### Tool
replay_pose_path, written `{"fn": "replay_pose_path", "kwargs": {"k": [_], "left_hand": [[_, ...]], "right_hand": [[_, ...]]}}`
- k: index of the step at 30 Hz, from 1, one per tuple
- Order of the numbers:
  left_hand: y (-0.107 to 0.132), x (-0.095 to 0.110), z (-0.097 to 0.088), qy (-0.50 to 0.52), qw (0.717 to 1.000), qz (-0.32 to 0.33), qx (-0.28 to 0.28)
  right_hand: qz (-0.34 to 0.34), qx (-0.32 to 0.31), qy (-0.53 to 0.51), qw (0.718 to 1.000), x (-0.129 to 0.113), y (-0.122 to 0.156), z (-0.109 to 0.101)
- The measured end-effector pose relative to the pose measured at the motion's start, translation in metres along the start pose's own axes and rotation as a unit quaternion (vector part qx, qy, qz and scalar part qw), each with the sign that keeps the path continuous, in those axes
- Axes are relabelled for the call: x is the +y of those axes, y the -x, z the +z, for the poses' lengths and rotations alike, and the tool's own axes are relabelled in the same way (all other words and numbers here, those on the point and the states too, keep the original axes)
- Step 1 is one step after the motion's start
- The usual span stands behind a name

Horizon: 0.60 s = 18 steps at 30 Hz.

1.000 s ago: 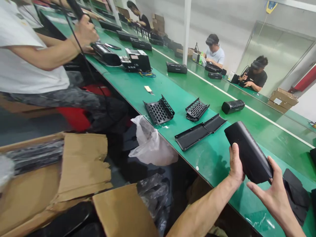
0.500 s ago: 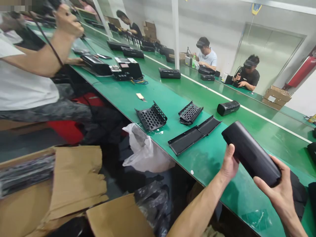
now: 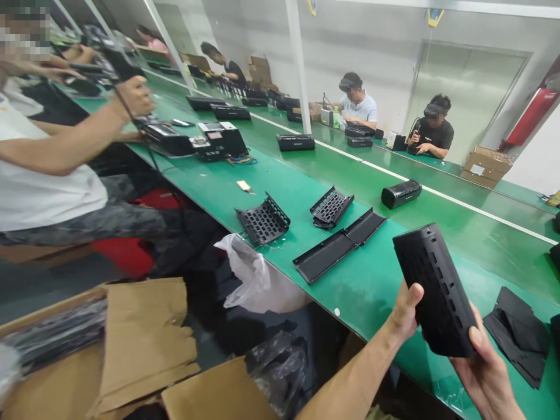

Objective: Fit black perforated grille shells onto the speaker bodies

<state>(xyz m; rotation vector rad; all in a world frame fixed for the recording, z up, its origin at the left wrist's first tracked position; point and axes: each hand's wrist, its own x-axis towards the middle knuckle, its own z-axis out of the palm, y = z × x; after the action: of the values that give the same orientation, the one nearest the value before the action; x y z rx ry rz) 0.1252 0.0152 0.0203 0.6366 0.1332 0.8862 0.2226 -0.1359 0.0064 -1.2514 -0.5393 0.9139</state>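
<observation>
Between my two hands, above the green bench, is a black speaker housing (image 3: 431, 291), tilted, with a row of slots facing me. My left hand (image 3: 406, 312) grips its left side, thumb on the front. Around its lower right end my right hand (image 3: 479, 356) is closed; some fingers are hidden behind it. To the left on the bench lie two joined long black shells (image 3: 341, 245), a perforated black grille (image 3: 263, 220) and a stack of similar grilles (image 3: 331, 207). Thin black sheets (image 3: 518, 335) lie right of my right hand.
Another black housing (image 3: 401, 193) stands across the bench (image 3: 371, 303). A white plastic bag (image 3: 258, 283) hangs at the near edge. Open cardboard boxes (image 3: 144, 332) stand lower left. A co-worker (image 3: 48, 169) sits at left holding a corded tool; others work opposite.
My hands have turned the housing from its smooth side to its slotted side and brought it more upright. The black sheets now show more fully. At left, the co-worker's raised hand has come down.
</observation>
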Motion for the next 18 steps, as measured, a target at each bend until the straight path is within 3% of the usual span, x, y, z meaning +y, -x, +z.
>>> {"fn": "replay_pose_path", "kwargs": {"k": [2, 4, 5, 6, 9, 10, 11, 12, 13, 14, 16, 18], "left_hand": [[0.007, 0.017, -0.002, -0.1, 0.995, 0.002, -0.022], [0.008, 0.042, 0.0, -0.291, 0.956, 0.011, -0.045], [0.007, 0.053, 0.004, -0.419, 0.906, 0.013, -0.062], [0.005, 0.063, 0.009, -0.547, 0.832, 0.011, -0.088], [-0.002, 0.072, 0.029, -0.792, 0.574, -0.002, -0.205], [-0.004, 0.071, 0.035, -0.822, 0.517, -0.004, -0.239], [-0.005, 0.069, 0.039, -0.835, 0.482, -0.005, -0.265], [-0.006, 0.068, 0.04, -0.838, 0.468, -0.005, -0.281], [-0.006, 0.068, 0.037, -0.833, 0.474, -0.005, -0.285], [-0.006, 0.07, 0.031, -0.821, 0.499, -0.007, -0.277], [-0.005, 0.079, 0.01, -0.766, 0.602, -0.034, -0.223], [-0.003, 0.087, -0.017, -0.654, 0.738, -0.1, -0.132]], "right_hand": [[0.023, -0.021, 0.012, 0.999, 0.006, -0.001, -0.008], [0.001, -0.021, 0.087, 0.996, -0.003, -0.008, -0.022], [-0.022, -0.021, 0.12, 0.992, -0.012, -0.013, -0.029], [-0.05, -0.031, 0.136, 0.989, -0.024, -0.018, -0.036], [-0.099, -0.085, 0.198, 0.972, -0.057, -0.033, -0.046], [-0.094, -0.097, 0.226, 0.965, -0.063, -0.037, -0.047], [-0.086, -0.1, 0.25, 0.959, -0.066, -0.04, -0.046], [-0.078, -0.1, 0.263, 0.956, -0.064, -0.042, -0.046], [-0.073, -0.094, 0.264, 0.957, -0.06, -0.043, -0.047], [-0.071, -0.081, 0.25, 0.962, -0.053, -0.043, -0.048], [-0.052, -0.044, 0.187, 0.98, -0.038, -0.039, -0.054], [-0.001, -0.014, 0.101, 0.995, -0.028, -0.034, -0.059]]}}
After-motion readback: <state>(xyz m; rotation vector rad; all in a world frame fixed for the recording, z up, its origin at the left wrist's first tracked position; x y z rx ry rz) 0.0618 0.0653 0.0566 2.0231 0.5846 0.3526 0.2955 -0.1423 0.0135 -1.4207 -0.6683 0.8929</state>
